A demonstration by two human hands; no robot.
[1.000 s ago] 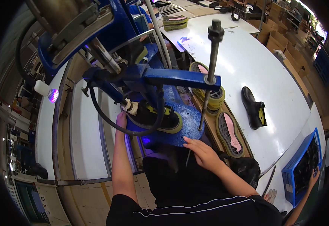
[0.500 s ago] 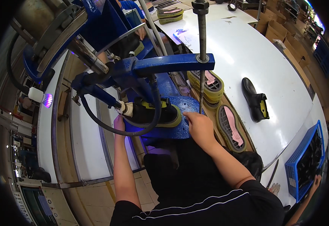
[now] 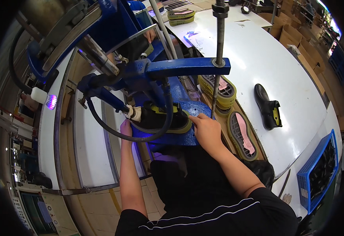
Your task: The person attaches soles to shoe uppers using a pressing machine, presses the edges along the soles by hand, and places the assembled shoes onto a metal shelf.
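Note:
A black shoe (image 3: 150,121) with an olive-green sole lies on the blue press plate (image 3: 190,139), under the blue press arm (image 3: 187,67). A cloth-wrapped pad (image 3: 134,113) presses by its left end. At that end my left hand (image 3: 126,128) grips the shoe's edge, its fingers partly hidden by the pad and a black hose (image 3: 113,133). My right hand (image 3: 208,133) is closed at the shoe's right end, thumb and forefinger pinching the sole's rim.
Right of the press stand stacked olive soles (image 3: 224,94) and a single sole (image 3: 240,135) with pink lining. Another black shoe (image 3: 267,108) lies on the white table (image 3: 297,102), near a blue basket (image 3: 305,185) of black pieces. A threaded rod (image 3: 220,43) rises beside my right hand.
My right fingers have come in from just beside the shoe's right end onto its rim. My left hand stays at the other end. Another person's hand has left the blue basket.

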